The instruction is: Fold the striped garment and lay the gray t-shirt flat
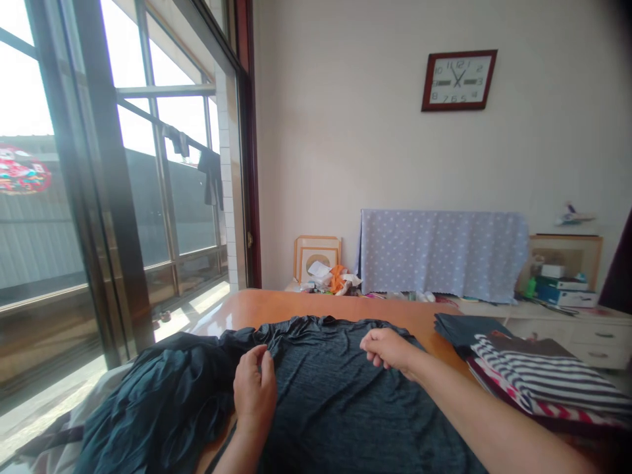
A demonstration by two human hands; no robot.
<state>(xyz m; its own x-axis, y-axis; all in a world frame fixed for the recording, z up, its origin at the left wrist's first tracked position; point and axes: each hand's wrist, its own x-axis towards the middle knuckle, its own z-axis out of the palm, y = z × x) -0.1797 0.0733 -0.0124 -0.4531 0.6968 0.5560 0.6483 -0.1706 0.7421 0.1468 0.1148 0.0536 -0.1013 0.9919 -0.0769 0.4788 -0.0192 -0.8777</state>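
Note:
A dark blue-grey garment (336,395) of thin, streaked knit lies spread and wrinkled over the table in front of me. My left hand (255,385) is above its left side, fingers loosely curled and the thumb a little apart from them. Over the upper right part of the cloth, my right hand (385,349) is closed, thumb against bent fingers. No raised fold of cloth shows in either hand. To the left of my left hand is a crumpled heap of dark teal clothes (162,395).
Folded clothes, with a striped one (543,375) near the top, are stacked at the right beside a dark folded piece (469,332). The glossy brown table (296,304) ends before a low white cabinet (592,332). Large windows (187,184) stand at the left.

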